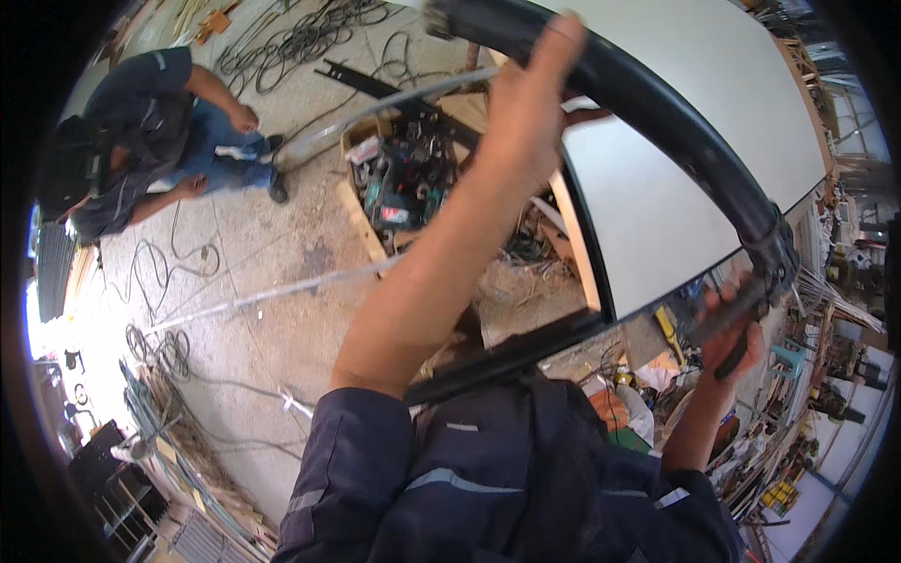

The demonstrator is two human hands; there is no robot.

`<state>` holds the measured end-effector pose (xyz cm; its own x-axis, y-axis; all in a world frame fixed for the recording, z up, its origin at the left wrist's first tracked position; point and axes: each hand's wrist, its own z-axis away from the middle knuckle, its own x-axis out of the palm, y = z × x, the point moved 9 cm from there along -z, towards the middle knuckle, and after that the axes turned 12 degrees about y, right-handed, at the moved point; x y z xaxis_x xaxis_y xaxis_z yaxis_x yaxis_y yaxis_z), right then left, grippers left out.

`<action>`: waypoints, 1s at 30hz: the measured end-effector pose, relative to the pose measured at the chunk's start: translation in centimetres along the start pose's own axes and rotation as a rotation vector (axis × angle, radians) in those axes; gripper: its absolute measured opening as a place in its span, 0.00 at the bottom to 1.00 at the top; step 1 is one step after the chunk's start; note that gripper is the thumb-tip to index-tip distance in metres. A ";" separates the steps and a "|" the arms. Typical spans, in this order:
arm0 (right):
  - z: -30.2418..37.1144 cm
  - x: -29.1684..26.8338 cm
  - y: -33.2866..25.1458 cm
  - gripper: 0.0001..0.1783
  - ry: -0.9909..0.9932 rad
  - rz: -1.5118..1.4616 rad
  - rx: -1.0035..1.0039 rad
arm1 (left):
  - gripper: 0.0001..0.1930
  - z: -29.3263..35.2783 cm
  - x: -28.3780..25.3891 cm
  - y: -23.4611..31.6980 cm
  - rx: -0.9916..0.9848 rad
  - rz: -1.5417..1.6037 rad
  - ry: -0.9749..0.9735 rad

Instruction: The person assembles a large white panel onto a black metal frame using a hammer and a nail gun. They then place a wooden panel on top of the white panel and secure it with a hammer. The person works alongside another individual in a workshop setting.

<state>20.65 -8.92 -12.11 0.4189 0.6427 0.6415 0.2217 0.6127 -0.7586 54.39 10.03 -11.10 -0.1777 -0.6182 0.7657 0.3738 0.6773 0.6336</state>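
Note:
A thick black tube (657,103) crosses the upper right of the head view and looks bowed. My left hand (540,94) is wrapped around it near its upper end, with the thumb over the top. At the lower end sits a dark fitting (774,249). Just below that fitting, my right hand (730,342) is closed around a dark handle (732,361). A blurred grey flat piece (718,319) passes by the fingers; I cannot tell whether it belongs to the handle. Behind the tube lies a large white panel (648,206) with a black edge strip.
A wooden box (361,220) of power tools (399,188) stands on the floor left of the panel. A black bar (511,357) crosses in front of my body. Another person (141,141) is at the left. Cables (310,42) lie on the floor, and clutter fills the right side.

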 end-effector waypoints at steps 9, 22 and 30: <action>19.5 -13.7 -7.6 0.45 0.072 0.043 0.284 | 0.19 25.6 -1.1 -14.1 -0.416 0.156 0.124; 21.8 -9.3 -7.6 0.44 -0.042 0.436 0.323 | 0.30 37.7 -7.1 -13.9 -0.254 0.155 0.279; 19.5 -1.4 -5.8 0.39 -0.136 0.597 0.251 | 0.31 38.3 -11.4 -10.9 -0.093 0.240 0.382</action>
<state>1.58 -4.46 -6.38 0.2876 0.9474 0.1403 -0.2325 0.2112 -0.9494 17.45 24.99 -22.44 0.2653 -0.5628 0.7829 0.4469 0.7912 0.4174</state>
